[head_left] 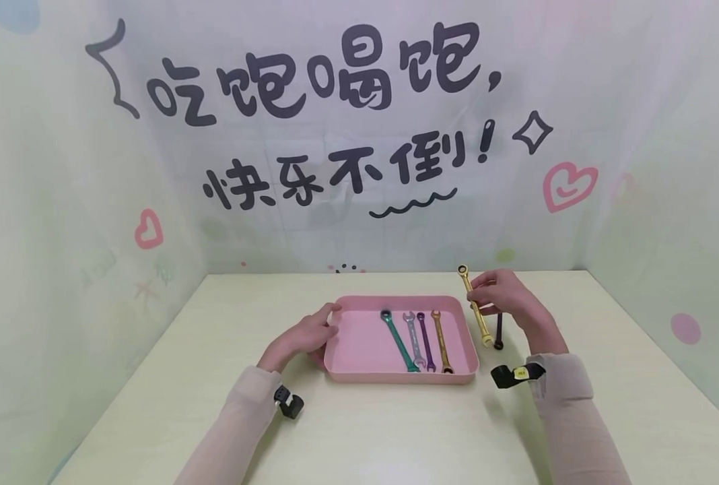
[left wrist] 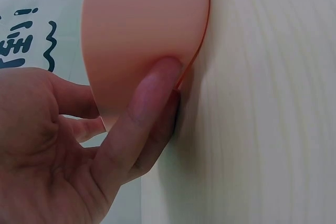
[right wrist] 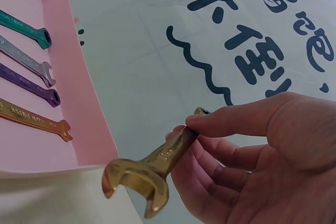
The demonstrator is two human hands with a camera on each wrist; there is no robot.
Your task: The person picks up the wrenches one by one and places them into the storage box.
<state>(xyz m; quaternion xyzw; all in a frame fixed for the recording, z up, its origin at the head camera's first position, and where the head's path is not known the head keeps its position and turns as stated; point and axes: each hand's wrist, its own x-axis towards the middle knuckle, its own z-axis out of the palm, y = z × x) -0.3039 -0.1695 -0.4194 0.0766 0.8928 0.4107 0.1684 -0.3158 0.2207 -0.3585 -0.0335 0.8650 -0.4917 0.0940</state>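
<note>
Pinching yellow-gold wrench (head_left: 478, 316) right of pink tray (head_left: 359, 343): right hand (head_left: 506, 296); left hand (head_left: 307, 333) grips tray's left end.

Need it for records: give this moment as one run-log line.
left grip: holds pink tray; right grip: pinches yellow wrench outside tray; inside: green wrench, silver wrench, purple wrench, bronze wrench; dark tool: beside tray, partly hidden

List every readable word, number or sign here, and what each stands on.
"吃饱喝饱," upper line, back wall.
"快乐不倒!" lower line, back wall.
Engravings on wrenches in the pink tray: too small to read.
Mark on held gold wrench: blurred.
Yellow label at right wrist: too small.
Faint marks, left wall: unreadable.
</note>
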